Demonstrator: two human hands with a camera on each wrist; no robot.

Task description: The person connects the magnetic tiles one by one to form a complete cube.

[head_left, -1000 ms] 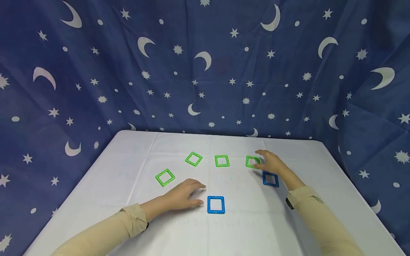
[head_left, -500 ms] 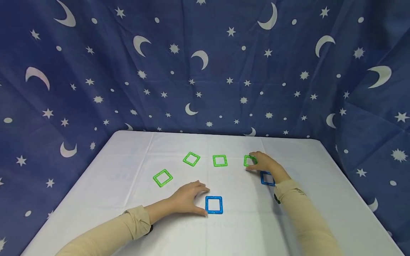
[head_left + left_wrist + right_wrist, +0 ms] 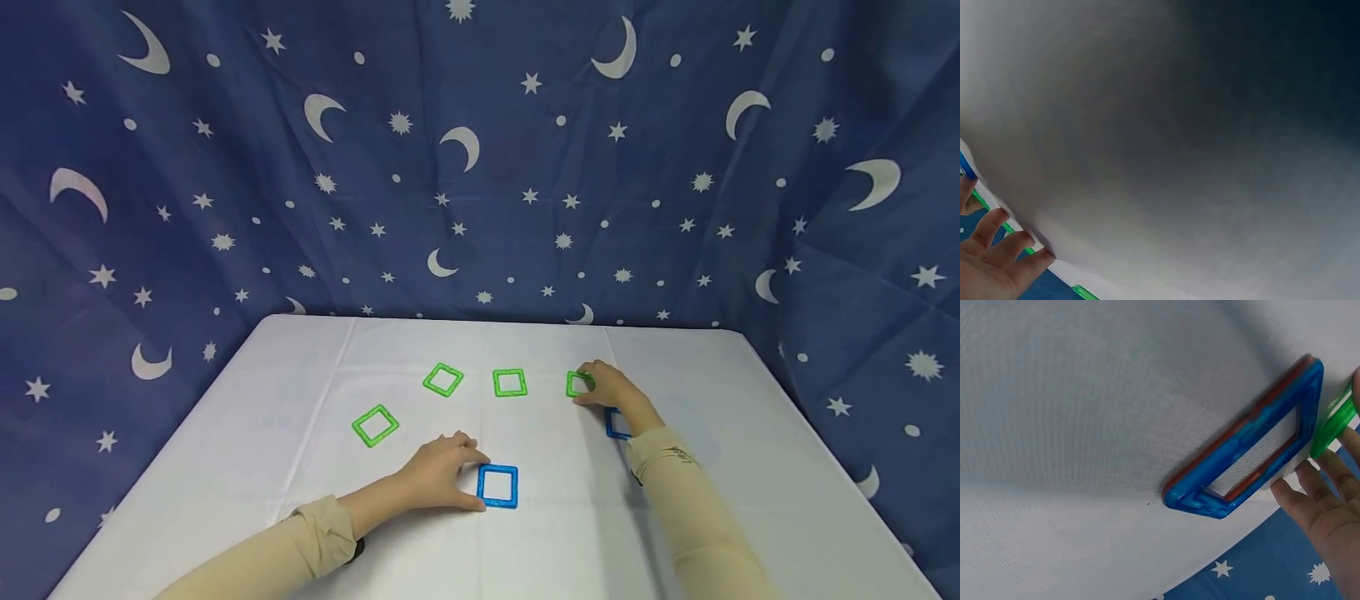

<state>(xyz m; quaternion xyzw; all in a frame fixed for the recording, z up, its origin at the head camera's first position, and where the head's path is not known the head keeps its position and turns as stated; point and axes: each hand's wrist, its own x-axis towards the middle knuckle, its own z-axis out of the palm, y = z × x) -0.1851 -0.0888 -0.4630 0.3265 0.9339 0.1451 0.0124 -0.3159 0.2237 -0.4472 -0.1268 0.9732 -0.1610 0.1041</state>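
Note:
My left hand (image 3: pixel 438 477) has its thumb and index finger at the near and far left corners of a blue square magnetic tile (image 3: pixel 514 487), pinching it. In the left wrist view a bit of that blue tile (image 3: pixel 966 165) meets a fingertip, while the other fingers touch the white cloth. Farther right, my right hand (image 3: pixel 609 387) grips a green square magnetic tile (image 3: pixel 572 385) between thumb and fingers, covering its right side. Just beneath that wrist lies a second blue tile (image 3: pixel 612 423), partly hidden by the arm; the right wrist view shows this blue tile (image 3: pixel 1241 447) whole.
Several green tiles, including a left one (image 3: pixel 375 426), a middle one (image 3: pixel 443 380) and one farther right (image 3: pixel 510 383), lie flat in an arc on the white-covered table (image 3: pixel 360 350). A blue curtain (image 3: pixel 480 167) with moons and stars hangs behind the far edge.
My left hand has moved right onto the near blue tile, its thumb and index finger closing on it. My right hand has moved left, its fingers closing on the right green tile.

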